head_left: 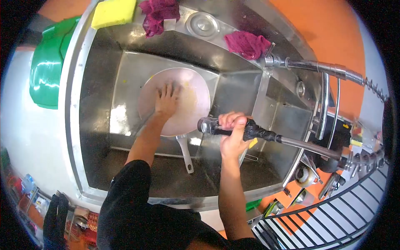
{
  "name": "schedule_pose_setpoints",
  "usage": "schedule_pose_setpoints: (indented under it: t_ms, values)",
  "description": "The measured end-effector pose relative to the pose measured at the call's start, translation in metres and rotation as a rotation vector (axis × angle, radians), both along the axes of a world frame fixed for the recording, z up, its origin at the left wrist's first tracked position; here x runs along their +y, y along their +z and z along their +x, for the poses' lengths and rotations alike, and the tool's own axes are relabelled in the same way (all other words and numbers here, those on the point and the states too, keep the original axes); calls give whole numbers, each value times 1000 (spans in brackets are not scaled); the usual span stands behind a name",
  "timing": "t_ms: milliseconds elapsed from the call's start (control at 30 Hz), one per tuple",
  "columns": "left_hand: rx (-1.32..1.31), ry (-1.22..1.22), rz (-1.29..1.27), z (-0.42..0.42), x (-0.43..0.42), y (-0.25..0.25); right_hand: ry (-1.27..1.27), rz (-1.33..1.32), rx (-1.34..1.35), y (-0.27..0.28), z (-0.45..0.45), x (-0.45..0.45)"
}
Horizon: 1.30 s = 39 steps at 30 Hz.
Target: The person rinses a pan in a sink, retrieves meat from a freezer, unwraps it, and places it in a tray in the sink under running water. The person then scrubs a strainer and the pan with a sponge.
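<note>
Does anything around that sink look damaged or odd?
Perhaps the sprayer in the right hand: lumpy black wrapping bunches around its handle, resembling a makeshift repair, though any damage beneath is hidden.

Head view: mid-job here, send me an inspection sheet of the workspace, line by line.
Surface: steel sink with two basins; small yellow specks on the floor of the pan's basin.
Job's things: pale pan in one basin; sprayer, water flow unclear.
Clutter: yellow sponge and two purple cloths along the far ledge.
Grips: left grip spread on the pan; right grip closed around the sprayer.
Cables: nothing seen.
Surroundings: green container at left, black rack at right.
</note>
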<state>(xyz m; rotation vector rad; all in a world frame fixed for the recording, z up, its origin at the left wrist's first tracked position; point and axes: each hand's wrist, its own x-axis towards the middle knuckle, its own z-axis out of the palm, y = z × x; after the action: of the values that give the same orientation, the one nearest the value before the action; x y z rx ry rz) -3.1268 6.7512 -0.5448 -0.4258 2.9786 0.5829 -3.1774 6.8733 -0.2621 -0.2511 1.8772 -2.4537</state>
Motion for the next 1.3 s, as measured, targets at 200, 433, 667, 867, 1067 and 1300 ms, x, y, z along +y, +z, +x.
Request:
schedule_pose_setpoints:
  t_ms: [200,433,667,867,1067,1300]
  values:
    - [-233,-457,88,25,32,21,-57,36,28,9,-15,-16]
    - [-103,-62,0,18,-8,4,-76,-35,1,17,-13,-2]
    - [-12,-60,-257,-23,-42,33,-33,-87,85,23,-12,-40]
    - [-96,-298,13,-3,4,17,-293,109,293,31,-43,-15]
    - [-117,-507,112,46,31,24,-164,122,-57,7,5,17]
    - [148,343,1817,6,38,208,-185,137,10,26,7,8]
